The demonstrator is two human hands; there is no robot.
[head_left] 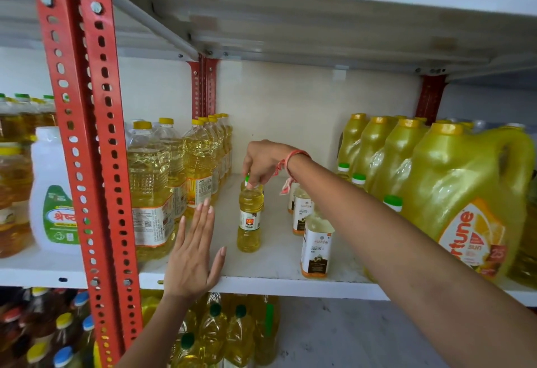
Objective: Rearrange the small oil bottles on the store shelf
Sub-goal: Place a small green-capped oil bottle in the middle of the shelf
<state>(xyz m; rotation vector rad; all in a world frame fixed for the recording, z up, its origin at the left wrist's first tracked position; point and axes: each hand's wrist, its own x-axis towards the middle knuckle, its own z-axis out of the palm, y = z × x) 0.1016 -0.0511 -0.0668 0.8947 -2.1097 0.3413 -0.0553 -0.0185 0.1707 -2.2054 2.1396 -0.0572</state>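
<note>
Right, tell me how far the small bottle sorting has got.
Done: the coconut oil bottles stand in a front-to-back row. In hand: the right hand grips the cap of one small yellow bottle mid-shelf; the left hand hovers open. Left: green-capped bottles sit scattered by the jugs.

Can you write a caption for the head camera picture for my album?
Right hand grips the cap of a small oil bottle on the white shelf; left hand open beside it.
</note>
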